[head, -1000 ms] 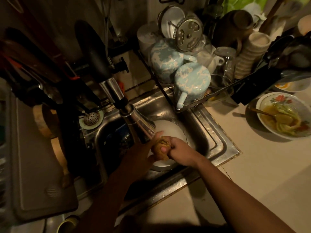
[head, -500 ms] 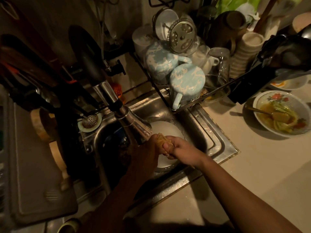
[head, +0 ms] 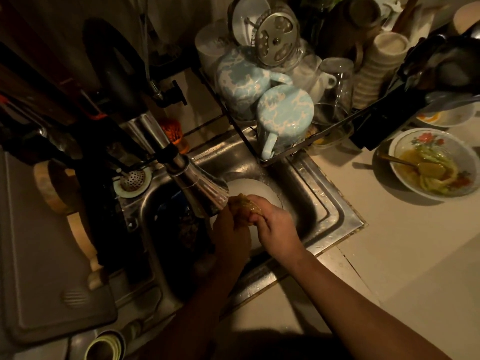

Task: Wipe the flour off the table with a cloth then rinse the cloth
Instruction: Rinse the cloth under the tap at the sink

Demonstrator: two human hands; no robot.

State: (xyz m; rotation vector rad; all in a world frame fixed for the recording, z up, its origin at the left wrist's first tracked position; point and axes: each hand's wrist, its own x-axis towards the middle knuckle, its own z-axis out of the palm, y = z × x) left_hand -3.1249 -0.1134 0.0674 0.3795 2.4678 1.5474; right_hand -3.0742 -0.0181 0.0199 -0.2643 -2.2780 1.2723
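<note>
A wet, bunched yellow-brown cloth (head: 244, 205) is squeezed between both my hands over the steel sink (head: 319, 203). My left hand (head: 233, 229) grips it from the left, in shadow. My right hand (head: 275, 224) closes on it from the right. The cloth sits just under the chrome faucet head (head: 200, 188). Below it in the basin lies a white plate (head: 249, 188). I cannot make out running water in the dim light.
A dish rack (head: 285, 154) with blue mugs, glasses and stacked cups stands behind the sink. A flowered bowl (head: 433, 165) of leftover food with a spoon sits on the pale counter (head: 402, 255) at right. A grey board (head: 46, 255) and utensils crowd the left side.
Both hands have kept hold of the cloth and shifted slightly toward the faucet head, twisting the cloth. The camera view has moved a little.
</note>
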